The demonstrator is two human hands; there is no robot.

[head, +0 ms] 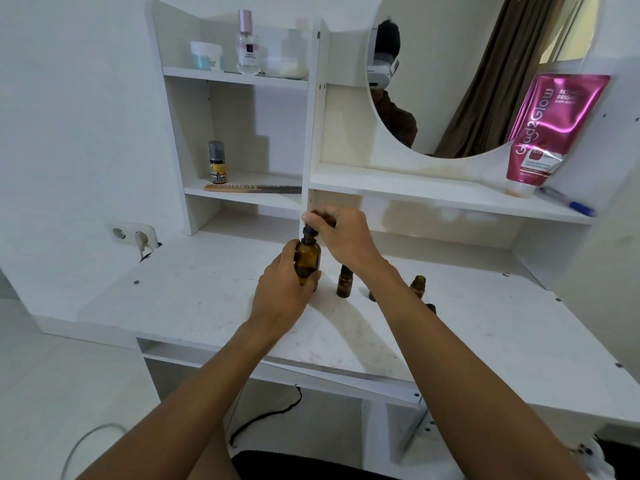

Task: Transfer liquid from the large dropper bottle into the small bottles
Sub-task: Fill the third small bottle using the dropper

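The left hand's grip is wrapped round the large amber glass dropper bottle, mid-frame; the right hand's grip pinches its dark cap. Glass: smooth, breakable, likely light.

The left hand wraps around the large amber dropper bottle, holding it upright above the white bench. The right hand closes on the bottle's black dropper cap from above. Just right of it stand small amber bottles: one capped, one open farther right, others partly hidden by the right forearm.
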